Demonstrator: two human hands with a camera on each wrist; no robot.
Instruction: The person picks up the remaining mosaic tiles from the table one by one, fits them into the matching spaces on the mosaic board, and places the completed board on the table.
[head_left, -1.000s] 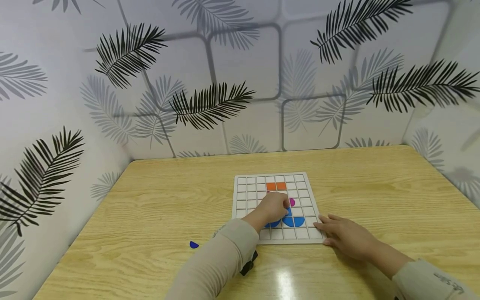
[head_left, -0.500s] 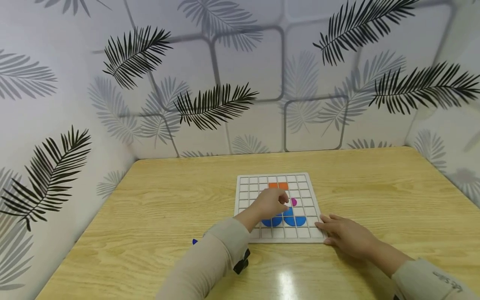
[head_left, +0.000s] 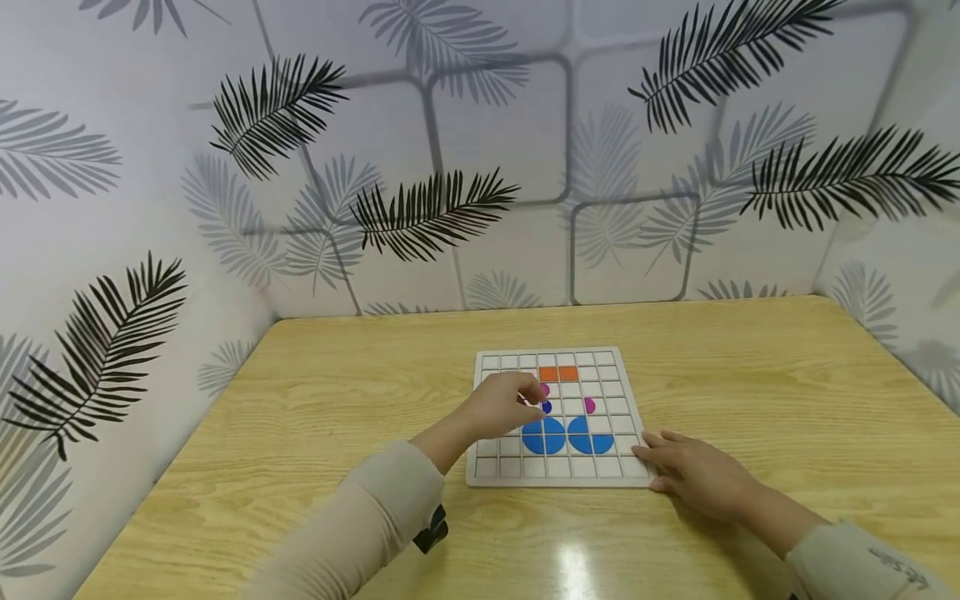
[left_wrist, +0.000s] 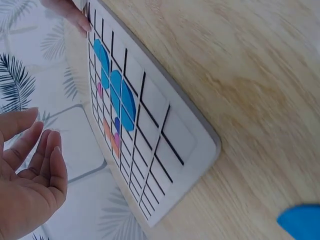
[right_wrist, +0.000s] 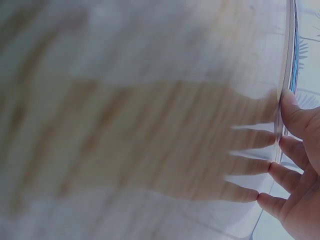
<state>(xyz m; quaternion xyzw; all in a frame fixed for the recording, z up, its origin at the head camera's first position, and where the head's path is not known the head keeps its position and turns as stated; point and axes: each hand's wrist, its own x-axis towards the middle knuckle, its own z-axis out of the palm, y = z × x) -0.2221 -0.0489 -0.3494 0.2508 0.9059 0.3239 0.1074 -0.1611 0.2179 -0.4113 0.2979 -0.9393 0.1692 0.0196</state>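
A white gridded board (head_left: 495,468) lies on the table. Set in its cells are blue rounded pieces (head_left: 543,436), two orange squares (head_left: 558,373), small magenta pieces (head_left: 590,406) and a dark blue piece (head_left: 547,407). Over the board's left half hovers my left hand (head_left: 495,408); the left wrist view shows its fingers (left_wrist: 56,170) loosely bent with nothing between them. My right hand (head_left: 693,473) touches the board's right edge with its fingertips, fingers spread, also seen in the right wrist view. The left hand hides some left cells.
A blue piece with a curved edge (left_wrist: 302,222) lies on the wooden table (head_left: 360,375) near the board, cut off by the left wrist view's border. Behind the table stands a wall with a leaf pattern (head_left: 502,242).
My left hand has let go of a blue piece and drawn back to the left, uncovering more coloured pieces. The right hand stays at the board's edge. The left sleeve now covers the loose dark blue piece's spot.
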